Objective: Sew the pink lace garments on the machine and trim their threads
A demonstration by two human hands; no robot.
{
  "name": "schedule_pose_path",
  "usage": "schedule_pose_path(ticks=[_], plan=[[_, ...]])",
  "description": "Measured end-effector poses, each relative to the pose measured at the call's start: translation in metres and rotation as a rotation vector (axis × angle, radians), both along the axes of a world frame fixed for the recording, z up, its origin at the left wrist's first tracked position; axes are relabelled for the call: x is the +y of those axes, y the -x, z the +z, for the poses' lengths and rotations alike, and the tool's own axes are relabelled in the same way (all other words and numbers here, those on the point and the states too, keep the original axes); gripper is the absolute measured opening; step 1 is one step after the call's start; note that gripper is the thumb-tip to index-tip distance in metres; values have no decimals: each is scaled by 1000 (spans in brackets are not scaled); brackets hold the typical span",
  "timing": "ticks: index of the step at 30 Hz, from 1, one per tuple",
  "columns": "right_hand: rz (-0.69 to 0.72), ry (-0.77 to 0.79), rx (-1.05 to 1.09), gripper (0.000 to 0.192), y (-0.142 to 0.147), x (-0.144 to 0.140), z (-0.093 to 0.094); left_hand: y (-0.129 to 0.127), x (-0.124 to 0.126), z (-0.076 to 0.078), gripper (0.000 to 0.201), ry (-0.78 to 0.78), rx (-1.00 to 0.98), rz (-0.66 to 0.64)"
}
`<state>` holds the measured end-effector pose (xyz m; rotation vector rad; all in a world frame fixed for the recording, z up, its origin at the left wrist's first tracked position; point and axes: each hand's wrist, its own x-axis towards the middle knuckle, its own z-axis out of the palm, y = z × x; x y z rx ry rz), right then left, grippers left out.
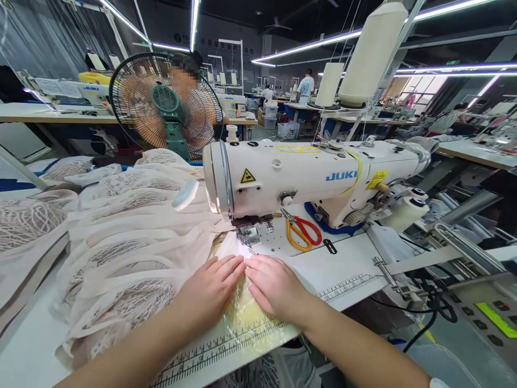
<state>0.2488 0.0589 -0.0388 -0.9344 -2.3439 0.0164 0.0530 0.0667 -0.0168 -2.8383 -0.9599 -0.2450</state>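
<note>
A white sewing machine (266,178) stands before me, its lit needle area (246,237) just beyond my fingertips. Pale pinkish fabric (228,245) lies under the presser foot and runs back toward my hands. My left hand (214,285) is closed on the fabric's near edge, fingers together and bent. My right hand (278,285) meets it at the fingertips, also closed on the fabric, its thumb tucked low. How much cloth is between the fingers is hidden. Beneath the hands, clear film covers a yellowish patch (246,310) on the table.
Lace-patterned garment pieces (129,231) are heaped left of the machine. Red-and-orange-handled pliers or snips (302,231) and a black razor blade (330,246) lie right of the needle. Ruler tape (218,350) lines the table's front edge. A fan (167,105) stands behind, with a person beyond.
</note>
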Motion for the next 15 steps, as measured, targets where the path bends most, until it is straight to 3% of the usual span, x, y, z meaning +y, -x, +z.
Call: schedule_pose_path(ticks=[7, 15], plan=[[-19, -15, -16, 22, 0, 0, 1, 16, 26, 9, 36, -1, -10, -101], [-41, 45, -82, 22, 1, -2, 8, 22, 36, 5, 40, 53, -43, -118]])
